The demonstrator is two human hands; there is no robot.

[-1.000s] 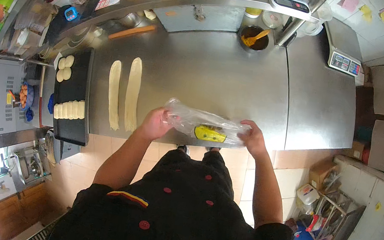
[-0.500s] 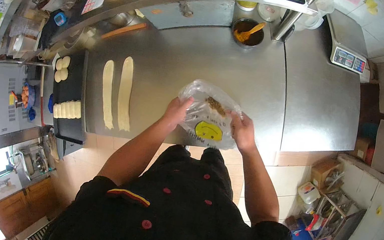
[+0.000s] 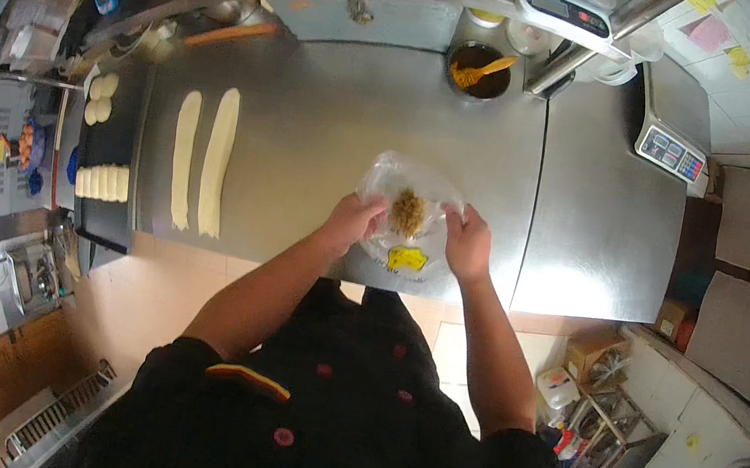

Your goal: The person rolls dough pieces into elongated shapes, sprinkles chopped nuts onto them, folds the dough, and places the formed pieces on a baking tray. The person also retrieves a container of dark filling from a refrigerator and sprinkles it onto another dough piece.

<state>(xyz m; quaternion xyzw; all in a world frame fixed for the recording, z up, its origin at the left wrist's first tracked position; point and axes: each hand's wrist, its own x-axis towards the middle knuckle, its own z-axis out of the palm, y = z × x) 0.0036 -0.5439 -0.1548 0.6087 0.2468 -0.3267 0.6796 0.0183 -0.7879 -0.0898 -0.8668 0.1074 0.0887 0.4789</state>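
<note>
A: How far along, going by the stainless-steel worktop [image 3: 335, 118]?

B: Looked partway. Counted two long pale dough strips [image 3: 201, 160] rolled out and laid side by side at the left, bare on top (no filling to be seen on either). Noticed a row of small pale dough pieces [image 3: 101, 181] on the flat black tray [image 3: 114, 131] further left, not yet shaped.

A: And the filling?

B: Found only as a brown crumbly clump [image 3: 408, 212] inside the clear crinkled plastic bag [image 3: 385, 176], just above a yellow label [image 3: 407, 259] on its front. Saw none spread anywhere, so judged most of the work left.

A: Grip?

B: Closed on the bag on both sides: pinched at its left edge by the left hand [image 3: 352, 223] and at its right edge by the right hand [image 3: 467, 245], with the film pulled apart between them.

A: Placed where, relative to that grip?

B: Hung straight between the two hands, over the near edge of the worktop. Saw the clump midway between them and could not tell whether it touched either. Kept well apart from the strips, and from the dark round pot with a yellow spatula [image 3: 480, 71] at the back.
</note>
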